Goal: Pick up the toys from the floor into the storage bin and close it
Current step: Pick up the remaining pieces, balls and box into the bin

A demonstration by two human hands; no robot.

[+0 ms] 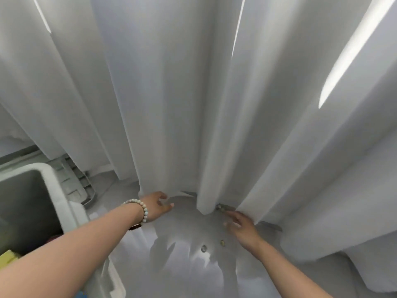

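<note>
Storage bin (53,190), white-rimmed with a grey inside, sits open on the glossy grey floor (182,276) at the person's left, and a yellow item (8,258) shows low inside it. Right of the bin, two small round studs (212,245) lie on the floor. Beyond them the right hand (242,227) is open with fingers spread, fingertips close to a small blurred object (221,207) at the hem of the white curtain (193,93). Nearer the bin, the left hand (155,205), with a beaded bracelet (140,208) on its wrist, is open and loosely curled at the same hem, holding nothing.
</note>
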